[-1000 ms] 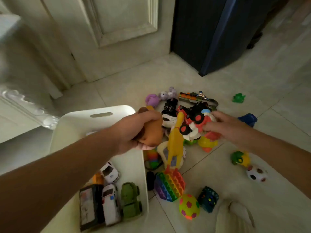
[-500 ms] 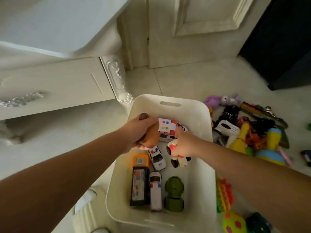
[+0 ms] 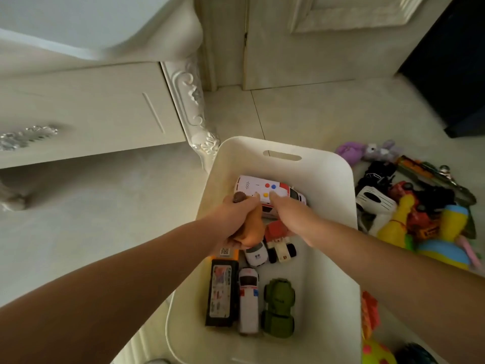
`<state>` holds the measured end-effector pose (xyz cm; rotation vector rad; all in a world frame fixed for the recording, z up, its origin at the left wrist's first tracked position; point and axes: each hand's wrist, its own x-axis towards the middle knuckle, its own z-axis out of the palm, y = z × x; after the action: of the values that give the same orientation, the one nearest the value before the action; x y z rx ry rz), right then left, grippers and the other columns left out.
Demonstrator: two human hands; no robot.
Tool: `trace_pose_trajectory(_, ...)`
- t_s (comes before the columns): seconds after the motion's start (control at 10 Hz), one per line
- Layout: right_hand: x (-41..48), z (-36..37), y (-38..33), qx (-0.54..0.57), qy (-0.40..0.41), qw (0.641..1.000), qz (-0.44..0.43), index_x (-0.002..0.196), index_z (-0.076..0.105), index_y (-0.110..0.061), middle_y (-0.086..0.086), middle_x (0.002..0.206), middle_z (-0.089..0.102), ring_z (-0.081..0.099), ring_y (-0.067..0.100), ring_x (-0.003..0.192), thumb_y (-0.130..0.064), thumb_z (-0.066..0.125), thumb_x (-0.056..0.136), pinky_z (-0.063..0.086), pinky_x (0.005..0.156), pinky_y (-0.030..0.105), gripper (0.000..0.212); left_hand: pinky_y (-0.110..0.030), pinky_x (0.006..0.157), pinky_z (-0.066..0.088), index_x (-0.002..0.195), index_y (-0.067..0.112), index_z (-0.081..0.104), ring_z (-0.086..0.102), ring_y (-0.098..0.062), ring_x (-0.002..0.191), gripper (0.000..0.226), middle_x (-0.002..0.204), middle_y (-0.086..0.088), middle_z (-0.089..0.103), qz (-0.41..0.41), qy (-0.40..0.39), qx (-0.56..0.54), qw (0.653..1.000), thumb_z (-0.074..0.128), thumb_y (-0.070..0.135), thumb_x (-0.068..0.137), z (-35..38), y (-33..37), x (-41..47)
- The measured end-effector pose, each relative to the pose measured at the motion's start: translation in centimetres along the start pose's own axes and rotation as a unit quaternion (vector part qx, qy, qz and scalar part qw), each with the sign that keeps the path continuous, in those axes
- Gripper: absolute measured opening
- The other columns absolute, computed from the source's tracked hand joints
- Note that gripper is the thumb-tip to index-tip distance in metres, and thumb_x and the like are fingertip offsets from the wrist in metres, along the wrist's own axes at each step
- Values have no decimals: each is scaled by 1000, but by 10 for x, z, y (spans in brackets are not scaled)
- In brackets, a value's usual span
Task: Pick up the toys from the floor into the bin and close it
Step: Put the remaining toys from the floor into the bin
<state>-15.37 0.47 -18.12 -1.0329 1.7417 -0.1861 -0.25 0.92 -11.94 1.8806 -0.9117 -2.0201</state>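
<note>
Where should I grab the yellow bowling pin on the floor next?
Take the yellow bowling pin by its narrow neck, coming from above on the bin side. It lies tilted among the other toys with its top end uppermost and clear. The fat lower body is wider and crowded by neighbours, so fingers should close around the neck more surely.

Both hands reached over the white bin [image 3: 338, 179]. The left hand [image 3: 236, 219] gripped an orange-brown toy [image 3: 252, 229]; the right hand [image 3: 291, 216] gripped a red and cream car [image 3: 280, 245]. A green truck [image 3: 278, 308] lay near the bin's near edge. More toys [image 3: 409, 206] lay on the floor beside its right edge.
</note>
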Motion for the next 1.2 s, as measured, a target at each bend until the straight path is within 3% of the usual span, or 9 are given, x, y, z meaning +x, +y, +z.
trace_pose_trajectory(0.1, -26, -9, -12, 227, -115, 967, 23, 128, 55, -26, 13, 128, 60, 60, 32, 114, -64, 37, 92, 48, 97, 54, 55, -41, 71, 59, 119, 21, 48, 64, -29, 88, 38, 104, -12, 60, -24, -21, -46, 998, 54, 48, 92, 9, -3, 1)
trace_pose_trajectory(0.2, -49, -14, -4, 338, -233, 912, 22, 126, 56, -28, 9, 129, 60, 60, 31, 116, -45, 55, 92, 51, 90, 57, 38, -58, 88, 51, 118, 19, 52, 60, -37, 108, 33, 117, -14, 59, -77, -53, -98, 991, 57, 39, 92, 16, -9, 4)
trace_pose_trajectory(0.3, -51, -14, 8, 332, -240, 912, 25, 127, 57, -26, 9, 129, 60, 60, 30, 116, -33, 62, 90, 52, 89, 55, 38, -66, 94, 43, 113, 21, 55, 51, -39, 119, 25, 123, -10, 54, -87, -96, -64, 989, 60, 29, 90, 15, -16, 6)
trace_pose_trajectory(0.4, -47, -10, 20, 233, -204, 950, 41, 128, 53, -25, 10, 126, 58, 60, 30, 110, -12, 69, 84, 55, 86, 52, 48, -64, 95, 43, 118, 21, 60, 54, -35, 114, 29, 128, -7, 54, -86, -173, -34, 980, 61, 25, 89, 11, -17, 6)
trace_pose_trajectory(0.6, -34, -14, 20, -241, -29, 970, -13, 128, 48, -18, 10, 112, 57, 62, 25, 92, -14, 62, 84, 57, 76, 36, 46, -44, 102, 46, 133, 2, 49, 58, -31, 112, 36, 138, -19, 51, -27, -61, 225, 972, 40, 11, 100, 28, -26, 21)
trace_pose_trajectory(0.7, -28, -21, 22, -310, 71, 948, 5, 121, 49, -8, 11, 103, 56, 59, 22, 77, -22, 59, 85, 51, 61, 33, 40, -39, 100, 47, 132, 5, 50, 55, -28, 113, 36, 135, -16, 53, 40, -37, 390, 919, 40, 10, 98, 38, -34, 27)
trace_pose_trajectory(0.8, -19, -13, 23, -384, 117, 915, 38, 126, 43, -6, 12, 115, 51, 54, 21, 94, -19, 58, 91, 45, 72, 28, 41, -40, 102, 43, 137, 16, 43, 47, -25, 122, 48, 138, -6, 46, 207, -100, 675, 701, 54, 15, 90, 41, -61, 46)
trace_pose_trajectory(1.0, -10, -3, 35, -365, 155, 918, 11, 128, 41, -1, 21, 126, 45, 53, 33, 111, -10, 43, 94, 38, 76, 34, 35, -54, 111, 28, 151, 26, 17, 4, -31, 146, 85, 159, -7, 3, 309, -54, 757, 573, 65, 19, 81, 56, -70, 62)
trace_pose_trajectory(1.2, -2, 2, 32, -375, 148, 914, 47, 134, 37, -7, 14, 127, 43, 59, 24, 107, -12, 44, 99, 50, 83, 31, 36, -59, 112, 21, 150, 28, 23, 2, -35, 145, 68, 159, -10, 2, 290, -39, 837, 462, 55, 30, 90, 66, -71, 65)
